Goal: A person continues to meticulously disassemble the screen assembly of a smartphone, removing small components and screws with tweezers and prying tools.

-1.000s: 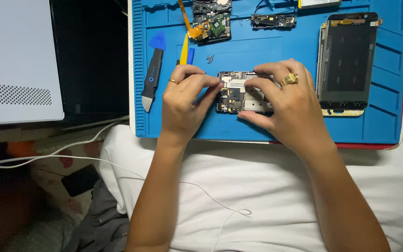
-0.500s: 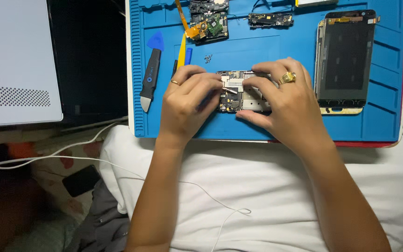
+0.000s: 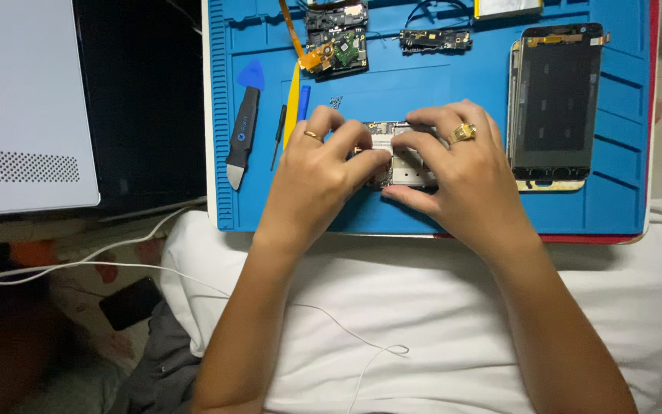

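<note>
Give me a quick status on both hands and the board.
Left hand and right hand both pinching the small circuit board on the blue repair mat. Board flat, partly hidden by fingers. Phone frame right, black pry tool left, both apart.

Home repair spot: blue repair mat on pillow.
</note>
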